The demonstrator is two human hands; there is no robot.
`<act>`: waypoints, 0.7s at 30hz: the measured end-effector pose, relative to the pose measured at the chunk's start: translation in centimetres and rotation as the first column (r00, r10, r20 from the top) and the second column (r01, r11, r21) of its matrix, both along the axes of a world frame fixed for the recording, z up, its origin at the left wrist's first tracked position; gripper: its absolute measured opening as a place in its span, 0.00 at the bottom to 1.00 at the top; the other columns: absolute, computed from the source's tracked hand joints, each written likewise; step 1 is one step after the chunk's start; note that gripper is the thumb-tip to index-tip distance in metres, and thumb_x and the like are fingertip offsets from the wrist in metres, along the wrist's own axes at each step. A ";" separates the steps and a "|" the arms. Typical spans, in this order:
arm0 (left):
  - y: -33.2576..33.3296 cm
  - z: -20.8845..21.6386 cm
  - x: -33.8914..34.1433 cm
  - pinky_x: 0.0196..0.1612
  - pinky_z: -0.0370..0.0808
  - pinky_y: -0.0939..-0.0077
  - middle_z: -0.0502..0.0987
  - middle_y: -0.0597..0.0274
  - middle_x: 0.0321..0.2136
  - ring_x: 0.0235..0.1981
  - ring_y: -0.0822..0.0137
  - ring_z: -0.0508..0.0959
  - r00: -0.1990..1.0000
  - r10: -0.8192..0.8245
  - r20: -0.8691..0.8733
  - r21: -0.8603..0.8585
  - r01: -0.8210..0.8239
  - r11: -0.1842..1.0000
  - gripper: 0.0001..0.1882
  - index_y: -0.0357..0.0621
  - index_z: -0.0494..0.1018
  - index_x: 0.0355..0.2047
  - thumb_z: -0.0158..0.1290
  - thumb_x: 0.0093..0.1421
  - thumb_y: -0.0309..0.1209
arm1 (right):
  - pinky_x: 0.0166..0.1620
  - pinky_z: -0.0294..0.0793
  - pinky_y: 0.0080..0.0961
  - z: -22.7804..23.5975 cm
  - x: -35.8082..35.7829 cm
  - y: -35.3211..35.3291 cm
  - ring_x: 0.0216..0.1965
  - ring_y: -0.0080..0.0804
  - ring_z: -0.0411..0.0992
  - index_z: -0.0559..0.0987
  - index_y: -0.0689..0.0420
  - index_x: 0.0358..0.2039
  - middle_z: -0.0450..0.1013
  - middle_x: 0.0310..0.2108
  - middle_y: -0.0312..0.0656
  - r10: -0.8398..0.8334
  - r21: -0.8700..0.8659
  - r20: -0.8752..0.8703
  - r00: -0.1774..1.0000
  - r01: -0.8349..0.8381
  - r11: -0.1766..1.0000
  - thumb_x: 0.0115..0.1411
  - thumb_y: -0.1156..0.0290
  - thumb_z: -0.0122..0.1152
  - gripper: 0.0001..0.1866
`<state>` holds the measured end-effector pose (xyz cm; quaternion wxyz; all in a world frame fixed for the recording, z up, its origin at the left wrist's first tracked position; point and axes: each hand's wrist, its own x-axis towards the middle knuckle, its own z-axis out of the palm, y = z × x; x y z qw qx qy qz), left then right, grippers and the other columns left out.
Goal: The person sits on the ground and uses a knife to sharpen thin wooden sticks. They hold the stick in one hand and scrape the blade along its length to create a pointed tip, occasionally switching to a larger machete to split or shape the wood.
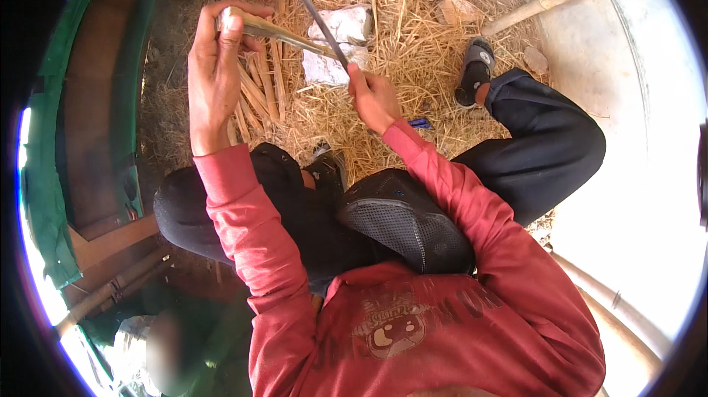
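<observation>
Knife [318,21] crossing a slim stick [282,33] over straw [413,35]
Brown panel [96,116] edges the left, pale surface [627,175] the right, straw spread between. Left grip [215,57], raised, clasps the stick's left end; right grip [375,98], angled inward, clenches the knife, its blade at the stick's right end.

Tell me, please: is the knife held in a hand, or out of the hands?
Held: the right hand is closed around one end of the knife, which extends out, crossing the wooden stick in this view.
</observation>
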<state>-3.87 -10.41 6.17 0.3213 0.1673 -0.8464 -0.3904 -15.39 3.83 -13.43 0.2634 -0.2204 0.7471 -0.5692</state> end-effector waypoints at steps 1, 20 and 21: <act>0.0 -0.1 0.0 0.38 0.73 0.79 0.81 0.62 0.40 0.30 0.76 0.73 1.000 -0.016 -0.009 0.016 0.016 1.000 0.14 0.41 0.70 0.45 0.42 0.74 0.38 | 0.19 0.63 0.27 0.5 0.5 -0.1 0.13 0.25 0.66 0.75 0.60 0.18 0.67 0.11 0.37 -0.009 -0.125 0.078 0.997 0.018 0.992 0.66 0.40 0.48 0.34; 0.2 -0.4 -0.3 0.37 0.73 0.80 0.82 0.62 0.39 0.28 0.76 0.73 0.998 -0.034 -0.045 0.000 0.034 0.999 0.13 0.41 0.69 0.44 0.41 0.74 0.38 | 0.38 0.71 0.49 1.1 1.7 0.6 0.30 0.61 0.74 0.80 0.64 0.24 0.74 0.22 0.60 -0.017 0.025 -0.221 0.975 0.023 0.999 0.66 0.42 0.46 0.34; 0.2 -0.3 -0.3 0.37 0.73 0.80 0.82 0.62 0.39 0.28 0.76 0.73 0.998 -0.039 -0.043 -0.001 0.039 0.999 0.14 0.41 0.69 0.44 0.41 0.74 0.38 | 0.40 0.71 0.50 1.7 1.8 0.7 0.31 0.62 0.74 0.81 0.64 0.25 0.75 0.23 0.61 -0.049 -0.063 -0.239 0.970 0.035 0.997 0.66 0.42 0.46 0.34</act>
